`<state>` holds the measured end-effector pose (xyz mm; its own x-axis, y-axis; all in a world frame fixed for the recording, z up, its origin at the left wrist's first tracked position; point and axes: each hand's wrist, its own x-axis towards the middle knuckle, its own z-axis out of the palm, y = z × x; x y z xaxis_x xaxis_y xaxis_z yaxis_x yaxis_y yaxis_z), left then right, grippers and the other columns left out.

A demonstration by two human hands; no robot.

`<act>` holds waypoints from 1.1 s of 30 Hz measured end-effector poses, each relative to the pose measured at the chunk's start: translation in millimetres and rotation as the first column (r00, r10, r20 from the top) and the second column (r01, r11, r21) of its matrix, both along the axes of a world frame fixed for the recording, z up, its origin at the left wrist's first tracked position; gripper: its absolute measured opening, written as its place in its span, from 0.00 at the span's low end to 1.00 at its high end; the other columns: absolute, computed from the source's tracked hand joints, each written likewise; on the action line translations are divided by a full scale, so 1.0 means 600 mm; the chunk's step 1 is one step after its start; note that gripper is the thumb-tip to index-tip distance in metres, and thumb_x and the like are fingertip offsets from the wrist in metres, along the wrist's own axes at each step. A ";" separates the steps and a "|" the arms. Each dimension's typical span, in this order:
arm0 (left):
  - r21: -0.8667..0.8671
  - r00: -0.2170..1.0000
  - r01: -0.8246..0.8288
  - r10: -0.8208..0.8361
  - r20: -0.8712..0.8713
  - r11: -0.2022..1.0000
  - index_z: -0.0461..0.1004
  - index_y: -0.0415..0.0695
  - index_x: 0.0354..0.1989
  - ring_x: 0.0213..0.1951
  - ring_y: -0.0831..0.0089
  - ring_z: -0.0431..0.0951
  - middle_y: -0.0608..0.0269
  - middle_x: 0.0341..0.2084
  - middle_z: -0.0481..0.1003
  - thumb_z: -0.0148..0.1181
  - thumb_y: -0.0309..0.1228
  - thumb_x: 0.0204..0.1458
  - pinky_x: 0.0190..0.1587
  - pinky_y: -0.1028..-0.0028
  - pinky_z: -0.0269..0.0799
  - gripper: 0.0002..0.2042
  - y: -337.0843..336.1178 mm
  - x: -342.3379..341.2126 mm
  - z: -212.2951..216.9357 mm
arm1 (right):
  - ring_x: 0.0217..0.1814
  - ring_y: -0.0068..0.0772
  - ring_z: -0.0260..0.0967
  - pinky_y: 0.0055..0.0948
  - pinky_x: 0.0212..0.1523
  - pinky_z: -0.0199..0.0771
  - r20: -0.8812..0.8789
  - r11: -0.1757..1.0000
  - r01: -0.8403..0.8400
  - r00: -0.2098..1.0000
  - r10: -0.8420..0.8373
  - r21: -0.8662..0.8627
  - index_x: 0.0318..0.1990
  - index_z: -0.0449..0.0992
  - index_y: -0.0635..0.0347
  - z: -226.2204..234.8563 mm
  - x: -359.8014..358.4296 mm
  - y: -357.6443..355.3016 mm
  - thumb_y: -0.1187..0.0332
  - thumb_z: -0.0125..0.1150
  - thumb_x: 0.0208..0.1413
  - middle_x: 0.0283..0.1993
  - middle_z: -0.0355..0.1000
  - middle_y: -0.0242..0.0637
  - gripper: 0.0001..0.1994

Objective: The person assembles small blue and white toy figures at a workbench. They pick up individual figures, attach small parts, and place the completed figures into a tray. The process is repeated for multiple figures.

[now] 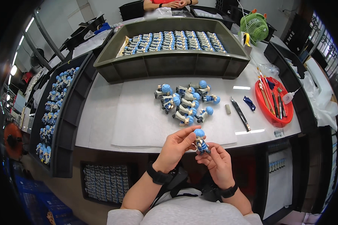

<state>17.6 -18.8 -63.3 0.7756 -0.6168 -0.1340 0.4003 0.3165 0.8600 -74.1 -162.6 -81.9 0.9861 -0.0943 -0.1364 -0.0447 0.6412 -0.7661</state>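
Both hands hold one small blue-haired figurine [201,143] just above the table's near edge. Its head points away from me, and its body is blue with dark feet. My left hand [176,146] pinches it at the head and upper body between thumb and fingers. At the feet, my right hand [216,161] grips it with thumb and fingertips. Beyond my hands lies a loose cluster of similar figurines [186,104] on a white sheet [139,123]; they rest on their sides, heads mostly to the right.
A large grey crate [169,65] with rows of figurines stands at the back. Left is a dark crate [82,90] of figurines. To the right lie a grey block [228,109], black-handled tweezers [240,114], a blue piece [249,103] and a red tray [261,99] with brushes. A person [169,3] sits opposite.
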 end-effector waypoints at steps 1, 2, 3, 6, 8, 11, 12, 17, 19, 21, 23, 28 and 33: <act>0.009 1.000 0.002 -0.002 0.022 1.000 0.64 0.39 0.55 0.40 0.76 0.74 0.60 0.40 0.73 0.49 0.34 0.59 0.43 0.76 0.70 0.18 0.001 -0.002 0.002 | 0.42 0.35 0.73 0.29 0.42 0.75 0.007 0.998 0.039 0.999 -0.039 -0.046 0.49 0.65 0.69 0.001 0.000 0.000 0.69 0.48 0.61 0.42 0.70 0.47 0.13; 0.018 0.999 0.004 -0.005 0.044 1.000 0.64 0.39 0.56 0.40 0.77 0.73 0.61 0.40 0.73 0.49 0.35 0.59 0.43 0.76 0.69 0.19 0.003 -0.004 0.004 | 0.41 0.34 0.73 0.28 0.42 0.75 0.015 0.993 0.078 0.997 -0.077 -0.091 0.48 0.65 0.69 0.001 0.000 -0.001 0.70 0.50 0.60 0.42 0.70 0.46 0.13; 0.027 0.998 0.007 -0.009 0.066 1.000 0.64 0.40 0.57 0.40 0.78 0.73 0.63 0.41 0.73 0.49 0.35 0.59 0.44 0.76 0.69 0.19 0.004 -0.006 0.004 | 0.42 0.33 0.72 0.28 0.42 0.75 0.039 0.983 0.105 0.994 -0.100 -0.151 0.48 0.66 0.69 0.001 0.000 -0.001 0.72 0.52 0.58 0.42 0.70 0.45 0.13; 0.097 0.973 -0.015 -0.008 0.230 0.995 0.63 0.39 0.57 0.40 0.79 0.72 0.65 0.41 0.72 0.50 0.34 0.58 0.44 0.76 0.68 0.20 0.009 -0.009 -0.002 | 0.42 0.31 0.72 0.26 0.43 0.74 0.115 0.946 0.184 0.981 -0.158 -0.268 0.48 0.66 0.69 0.001 0.000 -0.001 0.77 0.56 0.54 0.42 0.70 0.43 0.14; 0.097 0.957 -0.025 -0.004 0.290 0.995 0.64 0.38 0.56 0.42 0.78 0.72 0.63 0.42 0.72 0.52 0.32 0.57 0.45 0.75 0.68 0.20 0.010 -0.011 -0.003 | 0.42 0.30 0.72 0.25 0.44 0.74 0.157 0.936 0.232 0.968 -0.196 -0.266 0.48 0.66 0.69 0.001 -0.001 0.003 0.79 0.58 0.52 0.43 0.70 0.42 0.16; 0.035 0.974 -0.054 0.045 0.221 0.998 0.65 0.37 0.55 0.45 0.76 0.72 0.60 0.43 0.72 0.55 0.27 0.55 0.49 0.74 0.68 0.19 0.010 -0.012 -0.014 | 0.41 0.28 0.71 0.24 0.43 0.72 0.230 0.898 0.291 0.947 -0.222 -0.331 0.48 0.66 0.66 -0.001 -0.001 0.003 0.81 0.61 0.48 0.45 0.69 0.39 0.18; 0.005 0.983 -0.069 0.067 0.170 0.998 0.65 0.37 0.54 0.46 0.75 0.72 0.58 0.43 0.72 0.55 0.25 0.54 0.50 0.73 0.68 0.19 0.010 -0.012 -0.018 | 0.42 0.27 0.70 0.24 0.43 0.72 0.238 0.897 0.303 0.943 -0.233 -0.321 0.48 0.66 0.66 0.001 0.000 0.004 0.82 0.61 0.47 0.46 0.69 0.39 0.19; -0.081 0.977 -0.131 0.143 0.160 0.988 0.67 0.37 0.52 0.47 0.71 0.72 0.54 0.44 0.72 0.55 0.22 0.53 0.52 0.72 0.68 0.17 0.001 -0.013 -0.020 | 0.45 0.26 0.68 0.23 0.45 0.71 0.241 0.893 0.320 0.938 -0.250 -0.317 0.49 0.64 0.64 -0.001 -0.001 0.002 0.84 0.62 0.44 0.48 0.67 0.39 0.23; -0.080 0.975 -0.133 0.145 0.168 0.988 0.67 0.37 0.52 0.46 0.71 0.73 0.54 0.44 0.73 0.55 0.22 0.53 0.51 0.72 0.69 0.16 0.000 -0.013 -0.018 | 0.45 0.26 0.68 0.23 0.46 0.72 0.252 0.891 0.333 0.932 -0.261 -0.308 0.49 0.65 0.65 -0.003 -0.002 0.000 0.85 0.63 0.44 0.47 0.68 0.40 0.23; -0.068 0.973 -0.133 0.143 0.181 0.989 0.67 0.36 0.52 0.45 0.71 0.73 0.54 0.44 0.73 0.54 0.24 0.54 0.50 0.72 0.69 0.16 -0.003 -0.013 -0.018 | 0.46 0.26 0.68 0.23 0.47 0.73 0.271 0.889 0.343 0.925 -0.265 -0.304 0.49 0.65 0.66 -0.002 -0.003 -0.002 0.85 0.63 0.44 0.47 0.68 0.41 0.23; -0.029 0.990 -0.117 0.119 0.082 0.993 0.67 0.36 0.51 0.43 0.73 0.74 0.56 0.42 0.74 0.51 0.25 0.56 0.47 0.74 0.71 0.15 -0.007 -0.013 -0.021 | 0.46 0.26 0.69 0.24 0.47 0.73 0.297 0.886 0.349 0.919 -0.261 -0.303 0.49 0.64 0.66 0.000 -0.004 -0.004 0.85 0.63 0.44 0.47 0.68 0.42 0.23; 0.059 0.998 -0.063 0.063 0.002 0.996 0.68 0.36 0.51 0.37 0.74 0.77 0.58 0.37 0.75 0.47 0.30 0.60 0.41 0.76 0.75 0.14 -0.010 -0.022 -0.019 | 0.46 0.28 0.69 0.25 0.47 0.73 0.297 0.911 0.317 0.925 -0.236 -0.264 0.50 0.64 0.66 0.017 -0.003 0.002 0.84 0.64 0.43 0.48 0.67 0.41 0.24; 0.071 0.999 -0.031 0.032 -0.010 0.997 0.68 0.36 0.51 0.35 0.74 0.77 0.59 0.35 0.75 0.45 0.31 0.60 0.39 0.77 0.75 0.15 -0.012 -0.023 -0.016 | 0.48 0.30 0.69 0.27 0.49 0.73 0.310 0.914 0.306 0.925 -0.219 -0.267 0.50 0.64 0.68 0.015 -0.007 -0.001 0.86 0.62 0.44 0.48 0.67 0.44 0.23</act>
